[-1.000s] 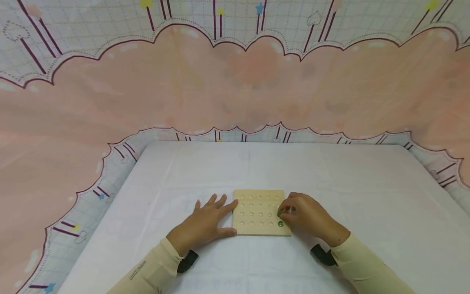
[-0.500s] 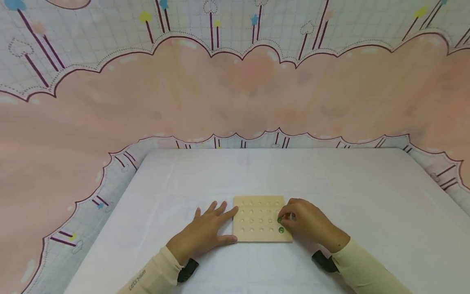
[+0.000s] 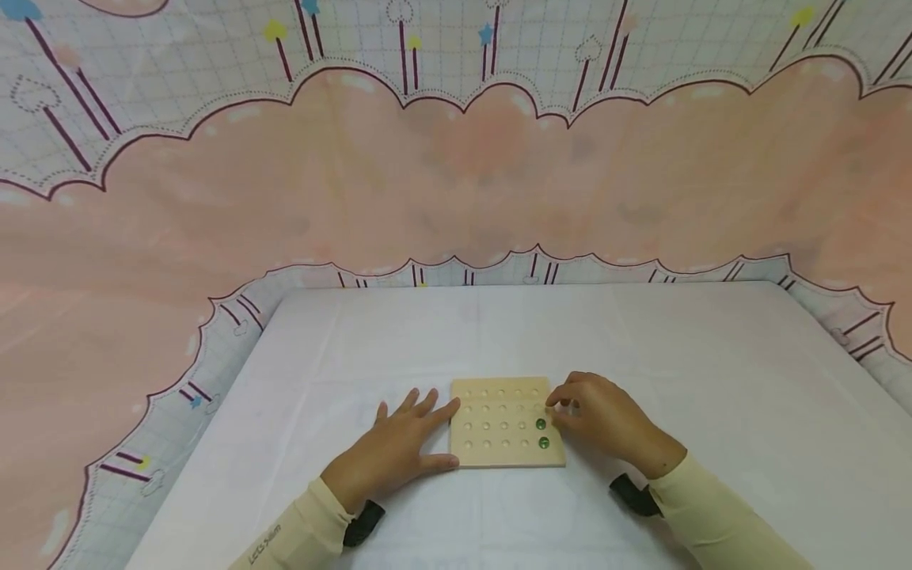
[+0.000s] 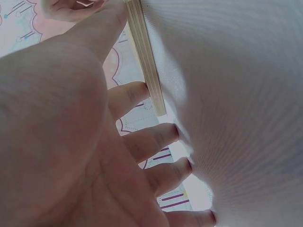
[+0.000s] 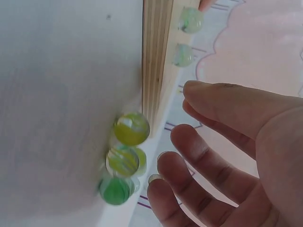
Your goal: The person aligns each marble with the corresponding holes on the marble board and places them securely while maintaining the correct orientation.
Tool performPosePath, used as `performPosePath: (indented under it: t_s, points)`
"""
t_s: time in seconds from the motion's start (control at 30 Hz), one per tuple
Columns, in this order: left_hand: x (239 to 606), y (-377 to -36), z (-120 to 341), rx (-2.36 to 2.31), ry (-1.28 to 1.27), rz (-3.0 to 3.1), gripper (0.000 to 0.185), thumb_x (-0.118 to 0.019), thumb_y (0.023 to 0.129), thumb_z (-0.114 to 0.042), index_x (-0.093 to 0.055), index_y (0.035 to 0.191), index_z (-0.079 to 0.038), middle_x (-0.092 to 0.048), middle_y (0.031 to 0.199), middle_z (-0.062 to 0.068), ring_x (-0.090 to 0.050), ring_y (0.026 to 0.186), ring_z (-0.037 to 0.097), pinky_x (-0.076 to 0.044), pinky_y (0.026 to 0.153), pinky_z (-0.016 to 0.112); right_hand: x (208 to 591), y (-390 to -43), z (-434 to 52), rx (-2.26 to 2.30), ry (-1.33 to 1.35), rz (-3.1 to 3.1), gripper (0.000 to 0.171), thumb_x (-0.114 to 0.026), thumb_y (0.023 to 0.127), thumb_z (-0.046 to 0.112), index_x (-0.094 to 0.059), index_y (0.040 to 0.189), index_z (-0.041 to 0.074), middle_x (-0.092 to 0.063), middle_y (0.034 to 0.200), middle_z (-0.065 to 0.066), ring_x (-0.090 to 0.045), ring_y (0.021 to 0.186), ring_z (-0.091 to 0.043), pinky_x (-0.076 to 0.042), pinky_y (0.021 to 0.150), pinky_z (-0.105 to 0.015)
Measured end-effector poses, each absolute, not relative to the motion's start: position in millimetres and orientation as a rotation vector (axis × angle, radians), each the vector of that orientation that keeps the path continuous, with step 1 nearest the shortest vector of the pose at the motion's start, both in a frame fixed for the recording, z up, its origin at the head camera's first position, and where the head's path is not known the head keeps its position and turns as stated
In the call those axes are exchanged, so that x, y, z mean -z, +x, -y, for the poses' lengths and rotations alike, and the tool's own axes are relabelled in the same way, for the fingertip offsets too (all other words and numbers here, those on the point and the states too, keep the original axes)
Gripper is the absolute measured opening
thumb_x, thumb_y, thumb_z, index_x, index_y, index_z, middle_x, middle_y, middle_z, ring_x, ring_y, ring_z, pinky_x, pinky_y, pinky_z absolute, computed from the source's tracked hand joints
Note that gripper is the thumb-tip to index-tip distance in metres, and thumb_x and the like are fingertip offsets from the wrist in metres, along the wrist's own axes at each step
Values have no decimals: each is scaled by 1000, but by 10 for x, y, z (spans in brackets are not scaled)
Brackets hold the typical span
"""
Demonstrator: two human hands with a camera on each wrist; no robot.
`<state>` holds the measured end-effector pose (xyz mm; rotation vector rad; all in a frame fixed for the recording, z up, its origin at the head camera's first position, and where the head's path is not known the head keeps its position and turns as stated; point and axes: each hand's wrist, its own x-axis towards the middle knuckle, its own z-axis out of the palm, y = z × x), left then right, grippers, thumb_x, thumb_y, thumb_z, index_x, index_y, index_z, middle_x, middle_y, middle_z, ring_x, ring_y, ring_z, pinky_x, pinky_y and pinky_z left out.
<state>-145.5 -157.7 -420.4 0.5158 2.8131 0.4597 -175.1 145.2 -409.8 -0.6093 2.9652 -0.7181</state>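
Observation:
A square wooden board (image 3: 495,435) with rows of dimples lies on the white table. Two green marbles, a nearer marble (image 3: 545,442) and a farther marble (image 3: 541,424), sit in its right-hand column. My left hand (image 3: 399,443) is spread flat, thumb and index finger touching the board's left edge. At the right edge hovers my right hand (image 3: 606,416), thumb and index finger close together; the right wrist view shows its fingers loosely bent, holding nothing. Beside the board in that view are several loose glass marbles, among them a yellow marble (image 5: 132,128) and a green marble (image 5: 114,190).
White cloth covers the table (image 3: 356,340). Behind it hangs a patterned peach and white curtain (image 3: 399,182). In the head view the loose marbles are hidden behind the right hand. A dark band (image 3: 634,496) is worn at the right wrist.
The right hand has let go of the second green marble, which now sits in a dimple. That hand has drawn slightly away and to the right. The left hand keeps its place on the board.

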Motion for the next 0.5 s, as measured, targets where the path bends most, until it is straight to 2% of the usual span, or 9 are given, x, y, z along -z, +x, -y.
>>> performPosePath:
  t_s: [0.17, 0.5]
  points:
    - [4207, -1452, 1579, -448, 522, -2824, 82, -69, 84, -61, -38, 155, -33, -33, 162, 11, -21, 153, 40, -17, 112, 77, 4079, -1777, -1481, 692, -543, -2962, 13, -79, 84, 11, -79, 97, 12, -66, 87, 4, -57, 78, -11, -50, 69, -28]
    - [4203, -1442, 1574, -458, 520, -2818, 83, -69, 84, -60, -37, 155, -32, -32, 163, 11, -21, 153, 41, -16, 112, 77, 4094, -1827, -1614, 661, -565, -2996, 12, -79, 84, 10, -79, 95, 13, -67, 86, 6, -59, 81, -13, -49, 68, -29]
